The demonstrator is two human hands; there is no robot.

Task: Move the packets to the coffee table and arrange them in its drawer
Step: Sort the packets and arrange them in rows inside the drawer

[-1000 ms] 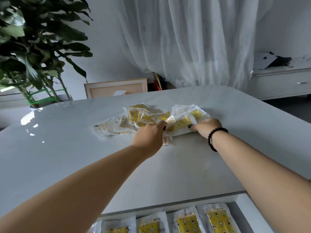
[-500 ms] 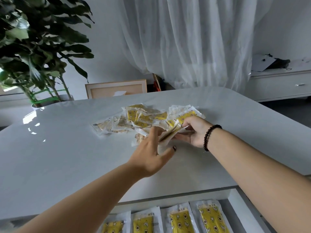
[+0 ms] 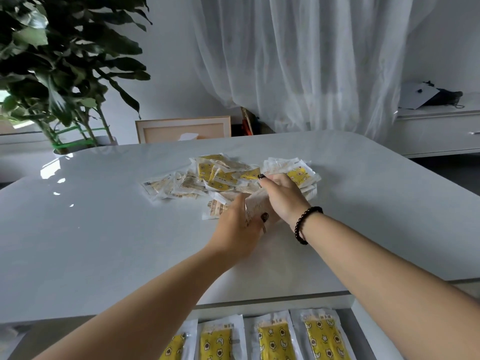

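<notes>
Your left hand (image 3: 240, 227) and right hand (image 3: 281, 196) both grip one packet (image 3: 255, 203) mid-table (image 3: 104, 229), beside the pile (image 3: 215, 175). Bare tabletop lies all around, edges well off. Four packets sit in the drawer (image 3: 363, 323).

Room behind the desk

A large dark-green leafy potted plant (image 3: 59, 63) stands at the far left, its stems tied with green tape. A light wooden picture frame (image 3: 183, 129) leans against the white wall beside it. Sheer white curtains (image 3: 298, 61) hang at centre. At right, a white low cabinet (image 3: 436, 131) carries a white sheet of paper (image 3: 415, 95) and a black object (image 3: 445, 97), too small to identify.
</notes>
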